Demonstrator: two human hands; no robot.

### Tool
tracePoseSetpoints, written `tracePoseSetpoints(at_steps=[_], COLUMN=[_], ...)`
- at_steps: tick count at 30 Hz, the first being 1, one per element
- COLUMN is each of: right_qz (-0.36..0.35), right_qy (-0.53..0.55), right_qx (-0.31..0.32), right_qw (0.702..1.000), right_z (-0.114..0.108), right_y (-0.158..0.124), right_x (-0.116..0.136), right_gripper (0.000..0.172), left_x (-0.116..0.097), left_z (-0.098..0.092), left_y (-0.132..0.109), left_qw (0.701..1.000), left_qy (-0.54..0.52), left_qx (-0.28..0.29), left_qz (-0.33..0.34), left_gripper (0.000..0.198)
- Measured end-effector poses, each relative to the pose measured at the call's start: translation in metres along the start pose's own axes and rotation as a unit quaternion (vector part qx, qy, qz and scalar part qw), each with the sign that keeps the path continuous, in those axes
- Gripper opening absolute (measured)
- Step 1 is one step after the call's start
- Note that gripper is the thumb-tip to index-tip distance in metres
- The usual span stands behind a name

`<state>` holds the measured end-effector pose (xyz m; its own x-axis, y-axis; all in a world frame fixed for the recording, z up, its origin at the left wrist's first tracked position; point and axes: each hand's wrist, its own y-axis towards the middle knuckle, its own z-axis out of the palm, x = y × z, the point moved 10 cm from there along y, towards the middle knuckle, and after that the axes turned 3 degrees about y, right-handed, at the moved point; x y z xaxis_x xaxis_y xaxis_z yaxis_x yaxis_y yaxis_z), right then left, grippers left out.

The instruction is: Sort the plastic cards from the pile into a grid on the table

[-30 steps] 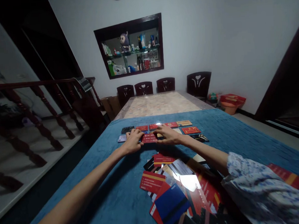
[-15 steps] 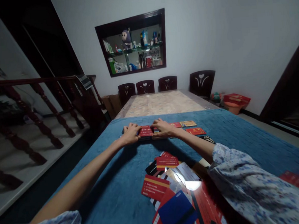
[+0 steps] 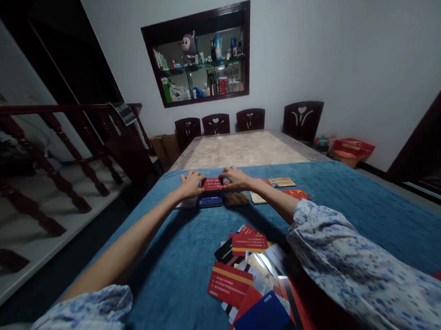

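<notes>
Between my two hands lies a red card (image 3: 212, 184), its left side gripped by my left hand (image 3: 191, 184) and its right side by my right hand (image 3: 237, 178). The fingers of both hands are curled in on its edges. Just in front of it, toward me, are a blue card (image 3: 210, 201), a pale card (image 3: 187, 203) and a brown card (image 3: 236, 199), in a row. Right of these, partly behind my right forearm, are a red card with yellow marks (image 3: 297, 194) and a yellowish card (image 3: 282, 182).
Nearer me on the blue cloth (image 3: 168, 287) is a loose pile with a dark blue card (image 3: 265, 319) and a red card with a yellow stripe (image 3: 231, 284). Beyond the cloth shows the marbled tabletop (image 3: 242, 148); dark chairs (image 3: 303, 121) stand at its far end.
Both hands have moved slightly away from me with the red card, uncovering the blue and brown cards in the row. The camera view has shifted a little.
</notes>
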<state>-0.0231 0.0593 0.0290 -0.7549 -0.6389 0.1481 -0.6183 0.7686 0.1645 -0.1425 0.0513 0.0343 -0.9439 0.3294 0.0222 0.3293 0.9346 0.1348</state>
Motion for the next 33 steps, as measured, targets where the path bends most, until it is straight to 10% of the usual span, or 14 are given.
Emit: tracePoseSetpoints(at_steps=[33], right_qz=[0.062], right_qy=[-0.042], right_qx=[0.121], right_qw=[0.99], right_z=[0.044], right_y=[0.03], right_x=[-0.014], right_gripper=[0.039], left_x=[0.021], left_z=[0.05], left_y=[0.034], left_qw=[0.991], left_qy=[0.022], left_qx=[0.132], left_qz=[-0.015], left_gripper=[0.041])
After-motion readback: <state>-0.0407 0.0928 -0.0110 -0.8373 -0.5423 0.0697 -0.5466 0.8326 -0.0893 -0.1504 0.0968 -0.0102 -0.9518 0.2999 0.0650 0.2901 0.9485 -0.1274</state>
